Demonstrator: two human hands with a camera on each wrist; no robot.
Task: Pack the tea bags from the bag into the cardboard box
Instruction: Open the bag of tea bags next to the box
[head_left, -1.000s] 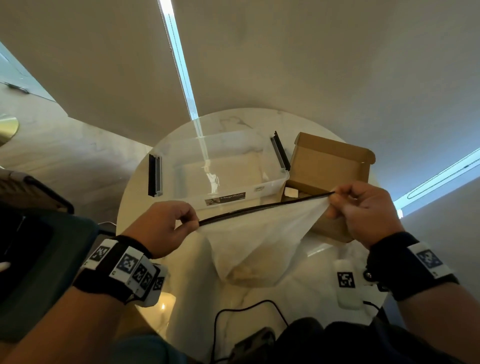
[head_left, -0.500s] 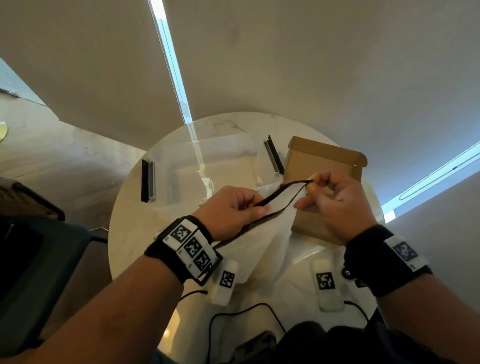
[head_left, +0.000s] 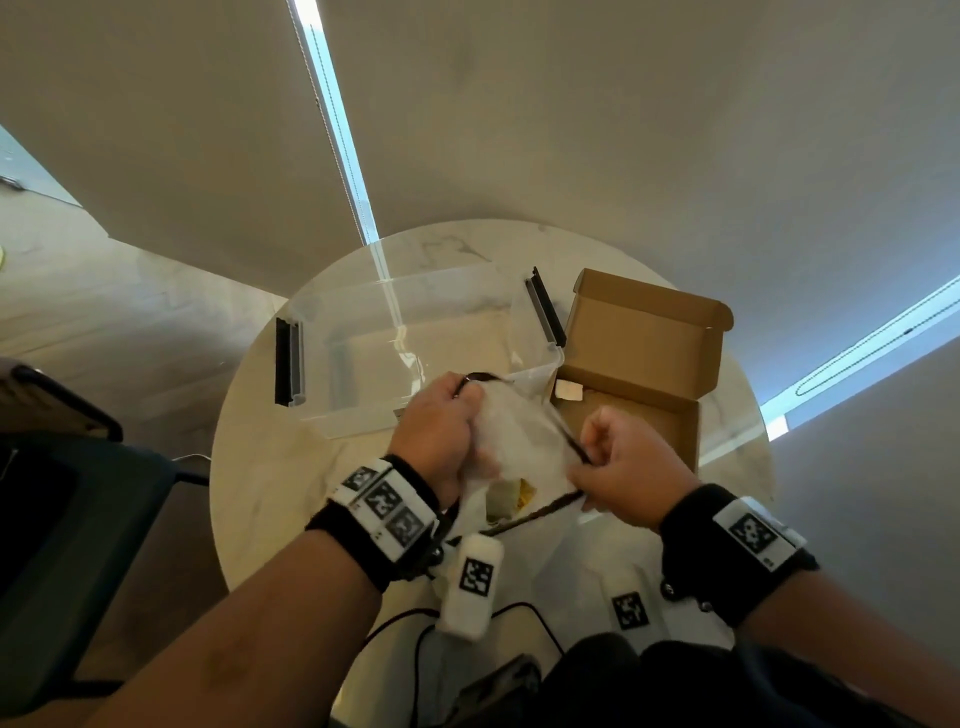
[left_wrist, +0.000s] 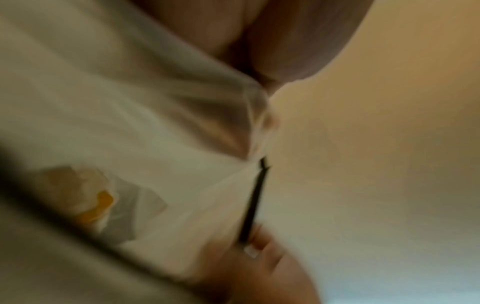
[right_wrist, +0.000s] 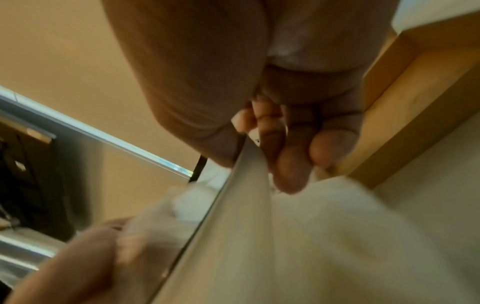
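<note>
The translucent bag (head_left: 519, 441) is held above the round table (head_left: 270, 467), just in front of the open cardboard box (head_left: 644, 364); its far black rim is gripped by the left hand (head_left: 441, 431); its near rim is pinched by the right hand (head_left: 623, 467); yellowish tea bags (head_left: 511, 499) are seen inside; a clear bin (head_left: 395, 353) stands beside the box.

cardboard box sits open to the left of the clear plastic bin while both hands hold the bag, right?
Not quite: the head view shows the open cardboard box to the right of the clear plastic bin. Both hands, left hand and right hand, do hold the bag.
</note>
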